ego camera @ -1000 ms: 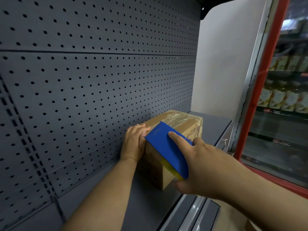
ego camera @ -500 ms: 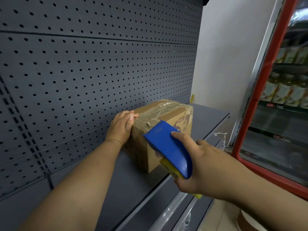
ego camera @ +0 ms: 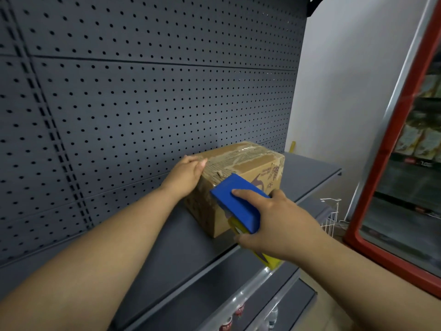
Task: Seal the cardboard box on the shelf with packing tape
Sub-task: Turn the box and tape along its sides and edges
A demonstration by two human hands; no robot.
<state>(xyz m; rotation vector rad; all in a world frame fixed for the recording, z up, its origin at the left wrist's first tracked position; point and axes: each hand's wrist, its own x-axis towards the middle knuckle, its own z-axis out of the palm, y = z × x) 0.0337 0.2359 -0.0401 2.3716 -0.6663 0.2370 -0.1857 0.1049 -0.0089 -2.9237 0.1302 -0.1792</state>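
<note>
A brown cardboard box (ego camera: 248, 163) with old torn tape on its top stands on the dark grey shelf (ego camera: 167, 247), close to the pegboard back. My left hand (ego camera: 185, 176) presses flat against the box's near left end, fingers over the top edge. My right hand (ego camera: 274, 223) grips a blue and yellow tape dispenser (ego camera: 235, 203), index finger laid along its blue top. The dispenser sits against the box's near front corner. The tape itself is hidden under the dispenser.
A dark perforated back panel (ego camera: 143, 91) rises behind the shelf. To the right stands a red-framed glass cooler (ego camera: 372, 211) with bottles inside. A white wire rack (ego camera: 330, 216) hangs at the shelf's right end. Bottles (ego camera: 238, 311) show on a lower shelf.
My right hand has drawn the dispenser from the box's top down over its near end to the front corner. My left hand stays pressed on the box's left end.
</note>
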